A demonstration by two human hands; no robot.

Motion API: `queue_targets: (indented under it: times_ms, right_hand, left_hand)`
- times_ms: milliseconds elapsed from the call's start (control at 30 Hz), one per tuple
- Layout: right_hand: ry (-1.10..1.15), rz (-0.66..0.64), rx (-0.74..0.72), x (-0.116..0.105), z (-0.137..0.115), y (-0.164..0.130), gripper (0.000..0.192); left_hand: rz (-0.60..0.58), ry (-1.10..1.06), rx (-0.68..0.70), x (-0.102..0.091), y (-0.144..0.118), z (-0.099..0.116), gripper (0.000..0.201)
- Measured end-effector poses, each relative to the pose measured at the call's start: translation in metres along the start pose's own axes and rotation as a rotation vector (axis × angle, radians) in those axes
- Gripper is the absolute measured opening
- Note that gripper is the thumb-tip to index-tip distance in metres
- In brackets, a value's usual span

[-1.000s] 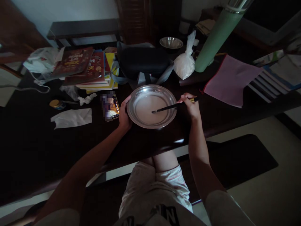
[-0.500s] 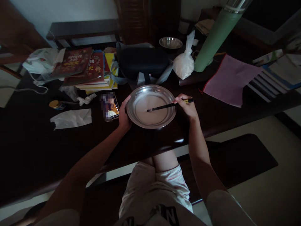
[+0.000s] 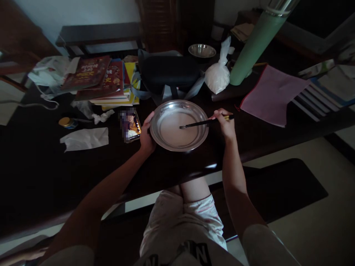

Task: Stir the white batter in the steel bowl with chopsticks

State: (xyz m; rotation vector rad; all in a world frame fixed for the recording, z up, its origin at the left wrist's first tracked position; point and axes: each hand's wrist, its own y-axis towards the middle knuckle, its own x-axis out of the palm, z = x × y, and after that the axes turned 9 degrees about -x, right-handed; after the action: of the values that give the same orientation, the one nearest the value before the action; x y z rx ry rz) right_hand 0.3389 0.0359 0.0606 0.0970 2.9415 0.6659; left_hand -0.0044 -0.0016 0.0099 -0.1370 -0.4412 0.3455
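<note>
A shallow steel basin (image 3: 165,108) holding a pale white liquid sits on the dark table (image 3: 41,173) in front of me. My left hand (image 3: 146,136) grips its left rim. My right hand (image 3: 226,123) holds dark chopsticks (image 3: 195,124) at the basin's right side, their tips dipped in the liquid near the middle.
A phone (image 3: 131,126) lies just left of the basin, with tissue (image 3: 84,138) and a small jar (image 3: 66,122) further left. Behind stand stacked books (image 3: 102,79), a dark bag (image 3: 169,72), a tied white plastic bag (image 3: 219,74), a small steel bowl (image 3: 202,50), a green flask (image 3: 256,42) and a pink folder (image 3: 270,94).
The chopstick tips moved across the liquid: left half a second ago, then back to the right and slightly up now. My left hand stayed on the rim.
</note>
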Motion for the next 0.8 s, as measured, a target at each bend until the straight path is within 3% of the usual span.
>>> queue_targets:
  times_ms: [167,367,533,700,800]
  right_hand:
    - [0.011,-0.13,-0.018,0.0013,0.003,-0.0003,0.082]
    - [0.022,0.01,-0.023,-0.0015,0.0058,-0.0013,0.081]
    - [0.045,-0.135,-0.031,0.0004,0.0075,-0.0018,0.075]
    - [0.027,-0.027,-0.026,-0.0028,0.0077,-0.0013,0.08]
    - [0.036,-0.072,-0.023,-0.0015,0.0078,-0.0012,0.08]
  left_hand:
    - [0.005,0.01,0.0,-0.0003,-0.0009,0.0022,0.036]
    - [-0.052,0.037,0.033,0.002,-0.0061,0.0064,0.03]
    - [-0.013,-0.001,0.003,0.0034,-0.006,0.0058,0.035]
    - [-0.014,-0.032,-0.001,0.0016,-0.0008,0.0016,0.035]
    - [-0.014,-0.011,0.022,0.0004,0.0019,-0.0004,0.035]
